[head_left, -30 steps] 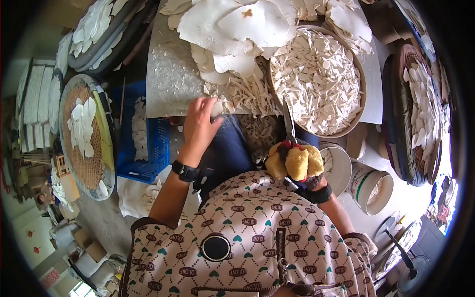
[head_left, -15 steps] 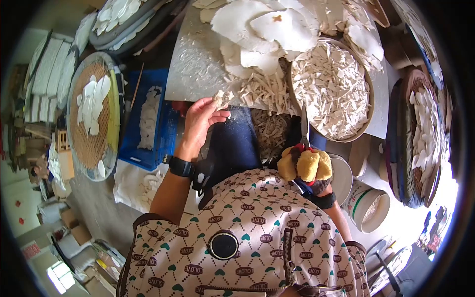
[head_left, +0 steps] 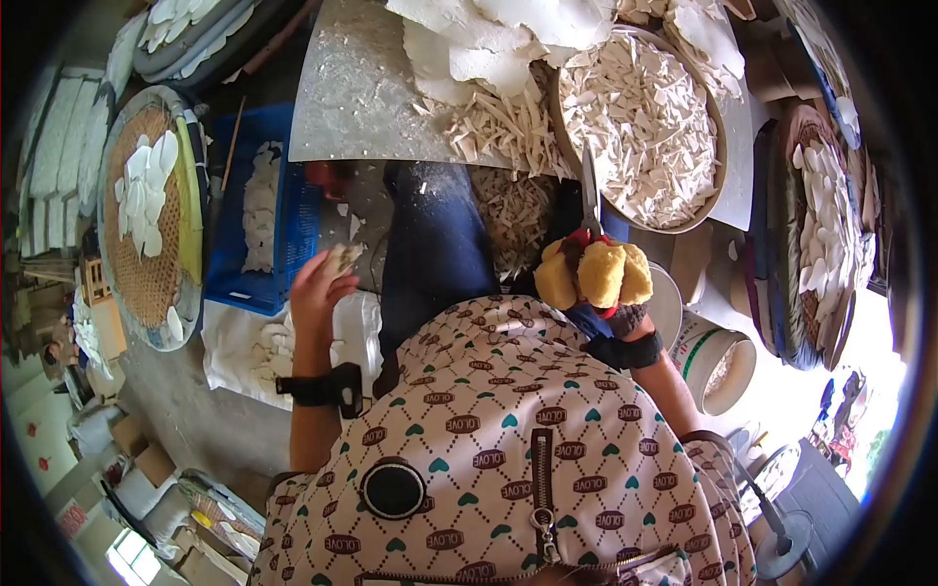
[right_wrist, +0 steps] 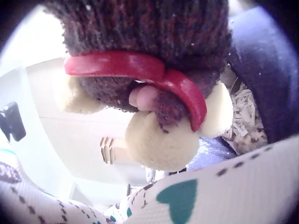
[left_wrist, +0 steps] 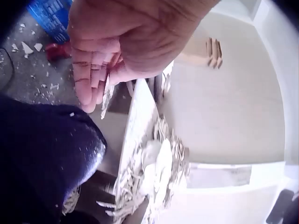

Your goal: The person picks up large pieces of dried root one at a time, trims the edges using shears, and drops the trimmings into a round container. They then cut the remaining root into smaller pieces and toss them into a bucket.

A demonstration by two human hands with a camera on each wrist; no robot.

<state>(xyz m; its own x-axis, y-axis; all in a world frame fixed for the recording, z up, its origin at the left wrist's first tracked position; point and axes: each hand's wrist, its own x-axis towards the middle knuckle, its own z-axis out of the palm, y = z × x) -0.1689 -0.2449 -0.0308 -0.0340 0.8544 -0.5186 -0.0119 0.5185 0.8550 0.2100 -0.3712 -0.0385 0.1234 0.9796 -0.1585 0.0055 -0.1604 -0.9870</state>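
My left hand (head_left: 315,293) pinches a small, rough, pale piece (head_left: 342,260) between thumb and fingers. It is off the table's front left corner, beside my left knee. In the left wrist view the piece (left_wrist: 107,95) shows edge-on, pointing down from the fingers. My right hand (right_wrist: 149,32) wears a dark knitted glove with yellow sponge padding (head_left: 601,275) on it. It grips scissors with red handles (right_wrist: 117,64). Their blades (head_left: 590,190) point forward, overlapping the near rim of the round tray (head_left: 725,146) of white chips in the head view.
Large white sheets (head_left: 469,49) and cut strips (head_left: 503,122) lie on the metal table (head_left: 342,107). A blue crate (head_left: 303,220) and a white sack (head_left: 362,327) with pale pieces are on the floor at left. Buckets (head_left: 699,361) stand at right.
My left hand has taken a pale piece from the table's front edge and carried it left and back, off the table. The right hand keeps its grip on the scissors near the tray.
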